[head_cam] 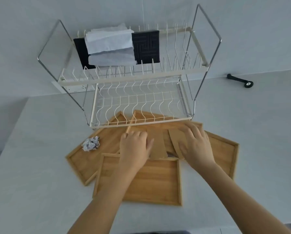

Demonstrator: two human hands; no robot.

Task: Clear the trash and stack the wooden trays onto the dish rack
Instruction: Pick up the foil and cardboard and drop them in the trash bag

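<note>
Several wooden trays overlap on the white table in front of a two-tier white wire dish rack (141,107). The nearest tray (154,183) lies flat; a left tray (84,159) carries a crumpled paper ball (90,144); a right tray (225,149) sticks out behind my right arm. Brown cardboard pieces (158,144) lie on the middle trays. My left hand (134,146) rests flat on one cardboard piece, fingers spread. My right hand (193,141) presses on another cardboard piece (176,137), fingers curled over it.
The rack's upper tier holds a black patterned mat (146,44) with light grey folded cloth (109,43) over it. A white socket strip (77,87) sits behind the rack. A black handle with a small wheel (240,81) lies at the right by the wall.
</note>
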